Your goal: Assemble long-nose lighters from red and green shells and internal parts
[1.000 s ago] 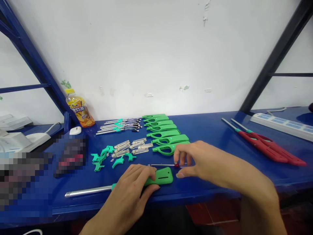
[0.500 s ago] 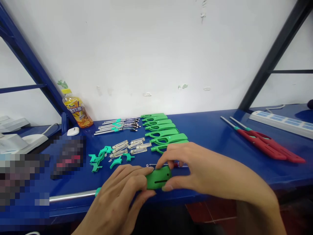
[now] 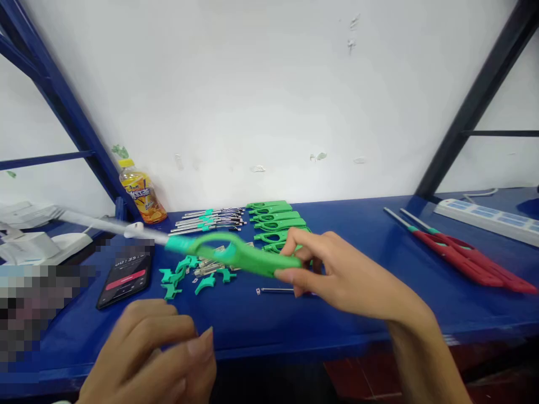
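A green long-nosed lighter [image 3: 256, 259] with a metal nozzle tilts above the table, its handle end pinched between the thumb and fingers of my right hand [image 3: 332, 269]. The nozzle points left and is smeared by motion. Near the front edge, my left hand [image 3: 155, 353] is away from the lighter, its fingers loosely bent and nothing seen in them. Beyond the lighter lie teal triggers [image 3: 206, 284], partly hidden clear fuel tanks [image 3: 206, 267], and a row of green handle shells [image 3: 275, 216]. A small screwdriver [image 3: 275, 290] lies below my right hand.
Metal nozzle rods [image 3: 202, 220] with wires lie at the back. A drink bottle [image 3: 143, 193] and a phone [image 3: 126, 278] are on the left. Two red lighters [image 3: 463, 255] and a white power strip [image 3: 488, 219] are on the right.
My left hand has let go of the lighter and moved down and left. My right hand has raised the lighter and tilted it, so the long nozzle now shows. The view has shifted slightly.
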Tool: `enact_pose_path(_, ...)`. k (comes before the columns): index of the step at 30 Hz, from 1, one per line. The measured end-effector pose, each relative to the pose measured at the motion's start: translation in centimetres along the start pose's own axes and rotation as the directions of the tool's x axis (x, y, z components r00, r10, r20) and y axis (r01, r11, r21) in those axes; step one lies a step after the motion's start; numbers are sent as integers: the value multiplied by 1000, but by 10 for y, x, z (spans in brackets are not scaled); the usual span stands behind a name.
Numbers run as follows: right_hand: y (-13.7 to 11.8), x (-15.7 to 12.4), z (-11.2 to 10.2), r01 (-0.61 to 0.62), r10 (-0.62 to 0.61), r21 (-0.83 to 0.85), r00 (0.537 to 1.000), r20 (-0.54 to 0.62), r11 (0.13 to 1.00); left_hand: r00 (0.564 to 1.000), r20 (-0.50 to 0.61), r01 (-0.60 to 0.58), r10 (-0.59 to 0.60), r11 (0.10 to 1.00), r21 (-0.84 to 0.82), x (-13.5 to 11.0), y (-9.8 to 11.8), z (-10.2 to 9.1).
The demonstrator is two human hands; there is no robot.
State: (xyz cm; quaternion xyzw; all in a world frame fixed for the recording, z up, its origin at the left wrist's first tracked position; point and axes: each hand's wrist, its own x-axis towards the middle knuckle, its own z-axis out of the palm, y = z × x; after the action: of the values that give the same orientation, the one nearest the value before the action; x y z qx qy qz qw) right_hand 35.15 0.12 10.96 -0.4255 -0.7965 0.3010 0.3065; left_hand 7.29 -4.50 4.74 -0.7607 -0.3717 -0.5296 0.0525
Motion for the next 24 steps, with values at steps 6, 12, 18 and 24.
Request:
enact_pose_path(6, 9, 19, 11, 44, 38, 450, 984, -172, 892, 961, 186, 213, -207, 977, -16, 24, -9, 21)
enact_pose_path(12, 1, 43, 68, -185, -15, 718, 965, 263, 672, 852, 206, 519, -482, 716, -467, 27, -28, 23)
enact_pose_path(18, -5, 49, 106, -237, -102, 715, 912, 396, 658, 731, 136, 582, -668, 508, -635, 33, -19, 22)
enact_pose_path(24, 8, 61, 135, -368, -86, 801, 885, 458, 473, 630, -7, 492, -777, 406, -770, 30, -9, 33)
